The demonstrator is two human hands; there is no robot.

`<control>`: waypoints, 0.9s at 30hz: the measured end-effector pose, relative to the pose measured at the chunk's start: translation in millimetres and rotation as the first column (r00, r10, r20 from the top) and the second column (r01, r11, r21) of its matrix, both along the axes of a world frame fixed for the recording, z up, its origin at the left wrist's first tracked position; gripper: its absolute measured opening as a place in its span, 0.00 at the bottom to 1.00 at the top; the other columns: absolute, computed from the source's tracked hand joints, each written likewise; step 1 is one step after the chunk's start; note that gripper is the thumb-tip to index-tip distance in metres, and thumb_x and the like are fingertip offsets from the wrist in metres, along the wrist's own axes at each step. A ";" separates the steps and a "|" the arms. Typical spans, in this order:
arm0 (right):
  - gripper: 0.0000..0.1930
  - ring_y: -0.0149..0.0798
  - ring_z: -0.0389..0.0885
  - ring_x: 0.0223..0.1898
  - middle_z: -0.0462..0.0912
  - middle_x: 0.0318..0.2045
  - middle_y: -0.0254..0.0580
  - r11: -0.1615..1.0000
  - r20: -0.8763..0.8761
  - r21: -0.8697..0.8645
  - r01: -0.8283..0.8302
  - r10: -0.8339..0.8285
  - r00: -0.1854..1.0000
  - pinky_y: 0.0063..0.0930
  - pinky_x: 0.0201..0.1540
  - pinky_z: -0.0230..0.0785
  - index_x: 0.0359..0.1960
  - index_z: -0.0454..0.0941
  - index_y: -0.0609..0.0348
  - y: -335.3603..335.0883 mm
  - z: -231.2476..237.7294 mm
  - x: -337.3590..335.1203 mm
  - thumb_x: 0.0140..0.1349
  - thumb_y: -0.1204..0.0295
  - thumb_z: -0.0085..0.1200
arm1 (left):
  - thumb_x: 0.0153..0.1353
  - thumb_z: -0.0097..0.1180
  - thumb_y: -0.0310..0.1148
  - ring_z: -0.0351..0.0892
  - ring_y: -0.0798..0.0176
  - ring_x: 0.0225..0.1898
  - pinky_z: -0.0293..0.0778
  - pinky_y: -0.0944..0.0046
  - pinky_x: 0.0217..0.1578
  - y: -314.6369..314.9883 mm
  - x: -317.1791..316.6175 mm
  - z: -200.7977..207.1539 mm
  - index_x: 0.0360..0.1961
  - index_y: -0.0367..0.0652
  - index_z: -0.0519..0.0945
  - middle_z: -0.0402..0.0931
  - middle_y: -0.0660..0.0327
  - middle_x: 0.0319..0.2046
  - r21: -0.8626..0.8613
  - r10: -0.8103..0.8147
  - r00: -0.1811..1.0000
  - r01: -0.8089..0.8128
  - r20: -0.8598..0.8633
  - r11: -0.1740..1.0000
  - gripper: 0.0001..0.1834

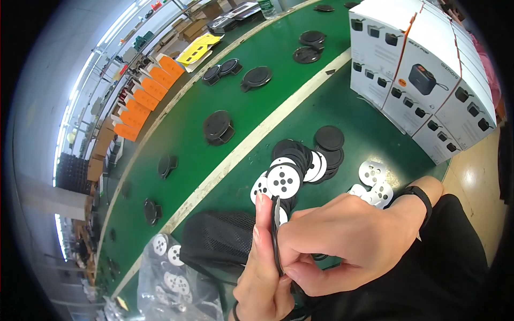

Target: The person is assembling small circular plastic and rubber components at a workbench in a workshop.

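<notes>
My left hand (pixel 263 275) holds a thin black disc (pixel 276 230) on edge, its fingers stretched along one face. My right hand (pixel 348 241) is closed, its curled fingers and thumb pressed against the disc's other face and lower edge. A sliver of light grey shows along the disc; its faces are mostly hidden. Just beyond the hands lies a pile of black discs (pixel 329 139) and white discs with black holes (pixel 284 182). Beside my right wrist are several loose silvery-white perforated discs (pixel 372 173). A black mesh-covered piece (pixel 217 238) lies left of my left hand.
A clear plastic bag (pixel 152 291) with white perforated discs lies at the lower left. White printed boxes (pixel 423 69) stand stacked at the right. Black round parts (pixel 218 127) sit on the green belt (pixel 187 134) beyond a pale strip. Orange cards (pixel 144 100) line its far side.
</notes>
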State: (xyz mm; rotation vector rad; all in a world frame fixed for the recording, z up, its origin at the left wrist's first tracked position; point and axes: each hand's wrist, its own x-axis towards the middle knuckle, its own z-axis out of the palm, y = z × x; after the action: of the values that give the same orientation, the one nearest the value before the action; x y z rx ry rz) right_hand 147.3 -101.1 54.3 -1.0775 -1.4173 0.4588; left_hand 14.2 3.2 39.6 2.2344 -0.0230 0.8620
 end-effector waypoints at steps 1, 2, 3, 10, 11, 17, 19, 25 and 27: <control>0.05 0.35 0.74 0.21 0.75 0.20 0.35 1.000 -0.016 0.004 -0.014 0.014 1.000 0.23 0.22 0.66 0.27 0.72 0.61 0.1 -0.4 0.0 0.51 0.82 0.54 | 0.68 0.36 0.27 0.66 0.48 0.59 0.64 0.61 0.55 1.1 1.0 -0.9 0.66 0.29 0.51 0.56 0.37 0.62 0.010 -0.017 1.000 0.017 0.003 1.000 0.26; 0.05 0.35 0.74 0.21 0.75 0.21 0.35 1.000 -0.007 0.009 -0.010 0.010 1.000 0.23 0.22 0.66 0.27 0.73 0.61 0.0 -0.9 -0.1 0.50 0.82 0.55 | 0.68 0.36 0.26 0.65 0.47 0.60 0.64 0.60 0.56 -1.4 1.1 -1.5 0.66 0.30 0.51 0.55 0.36 0.63 -0.022 -0.028 1.000 0.028 0.005 0.999 0.26; 0.05 0.35 0.74 0.21 0.76 0.21 0.35 1.000 -0.001 0.000 -0.014 0.014 1.000 0.23 0.22 0.66 0.27 0.73 0.61 0.0 -1.4 -0.1 0.50 0.83 0.55 | 0.68 0.36 0.26 0.65 0.47 0.60 0.64 0.60 0.56 -3.2 2.1 -2.4 0.66 0.30 0.52 0.56 0.36 0.62 -0.073 -0.022 0.999 0.024 0.029 0.997 0.26; 0.04 0.37 0.73 0.19 0.75 0.19 0.37 0.999 0.079 -0.019 0.036 -0.035 0.996 0.24 0.20 0.64 0.23 0.74 0.64 -2.1 0.1 3.3 0.45 0.85 0.54 | 0.51 0.44 0.07 0.57 0.28 0.61 0.57 0.49 0.60 1.3 7.1 3.4 0.62 0.24 0.57 0.55 0.24 0.57 -0.071 -0.172 0.985 0.173 0.029 0.982 0.33; 0.04 0.37 0.72 0.19 0.74 0.18 0.37 0.997 0.090 0.008 0.073 -0.073 0.993 0.24 0.20 0.64 0.22 0.73 0.64 -1.8 0.7 3.5 0.43 0.85 0.54 | 0.49 0.45 0.07 0.58 0.30 0.60 0.59 0.49 0.59 1.7 7.4 4.6 0.61 0.24 0.58 0.55 0.25 0.58 -0.013 -0.124 0.989 0.125 0.085 0.992 0.34; 0.06 0.31 0.70 0.12 0.68 0.12 0.33 0.989 0.138 0.095 0.112 -0.125 0.983 0.22 0.15 0.61 0.18 0.70 0.59 6.8 -3.6 2.8 0.42 0.82 0.54 | 0.48 0.59 0.14 0.73 0.48 0.53 0.70 0.59 0.52 9.1 -7.0 12.1 0.52 0.23 0.70 0.70 0.37 0.51 -0.282 -0.083 0.995 0.067 -0.046 0.957 0.26; 0.06 0.29 0.69 0.12 0.69 0.12 0.34 0.998 0.097 0.022 0.056 -0.058 0.994 0.20 0.16 0.61 0.17 0.69 0.61 8.0 -5.7 6.9 0.42 0.82 0.53 | 0.49 0.63 0.17 0.80 0.58 0.46 0.75 0.65 0.46 15.3 -8.3 9.8 0.45 0.25 0.76 0.77 0.42 0.46 -0.390 -0.072 0.996 0.043 -0.061 0.920 0.20; 0.04 0.24 0.75 0.17 0.78 0.18 0.39 0.932 -0.448 -0.315 -0.181 0.022 0.894 0.16 0.19 0.65 0.19 0.71 0.67 -19.0 7.4 44.1 0.49 0.83 0.50 | 0.61 0.52 0.23 0.78 0.71 0.27 0.78 0.71 0.29 40.2 4.3 -3.3 0.30 0.31 0.76 0.79 0.57 0.29 -0.877 -0.127 0.987 0.149 0.101 0.457 0.05; 0.05 0.27 0.75 0.14 0.78 0.18 0.44 0.967 -0.478 -0.231 -0.106 -0.018 0.878 0.17 0.17 0.67 0.19 0.72 0.70 -33.8 12.3 53.5 0.51 0.81 0.49 | 0.62 0.49 0.24 0.80 0.65 0.30 0.82 0.63 0.33 42.9 6.0 -5.4 0.30 0.30 0.74 0.78 0.54 0.29 -0.902 -0.137 0.985 0.149 0.101 0.406 0.06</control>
State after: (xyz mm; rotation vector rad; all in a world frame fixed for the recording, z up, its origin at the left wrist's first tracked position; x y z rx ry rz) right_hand 200.8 -134.9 66.6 -1.0399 -0.9591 0.8936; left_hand 20.1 46.2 34.2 1.1347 0.2078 0.5558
